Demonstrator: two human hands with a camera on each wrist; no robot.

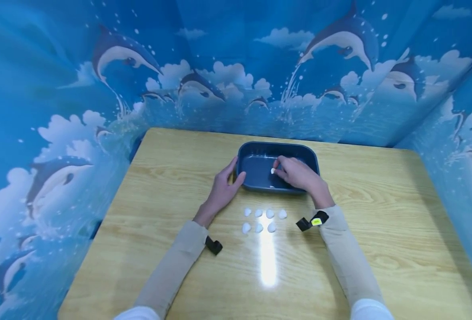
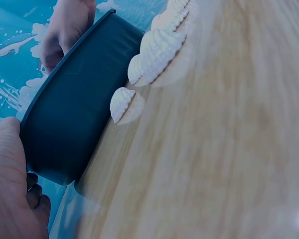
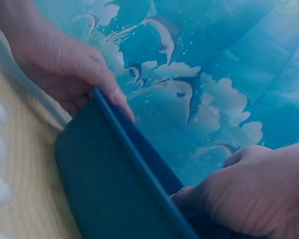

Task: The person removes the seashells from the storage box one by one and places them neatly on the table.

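Note:
A dark blue rectangular basin [image 1: 256, 189] stands near the table's far edge. At its left end my left hand [image 1: 223, 184] holds the wall, with the thumb at the rim and the other fingers along the outside. My right hand [image 1: 297, 173] reaches inside and pinches a small white seashell [image 1: 273, 170] between thumb and fingertips, over the basin's floor. Several more white seashells [image 1: 259, 213] lie in two rows on the table in front of the basin. In the left wrist view, ridged shells [image 2: 159, 52] show beside the basin's wall [image 2: 84, 99].
The wooden table [image 1: 179, 178] carries a bright light reflection below the shells. Behind and at both sides hangs a blue curtain [image 1: 227, 40] printed with dolphins and clouds. Each wrist wears a black strap-on camera [image 1: 213, 245].

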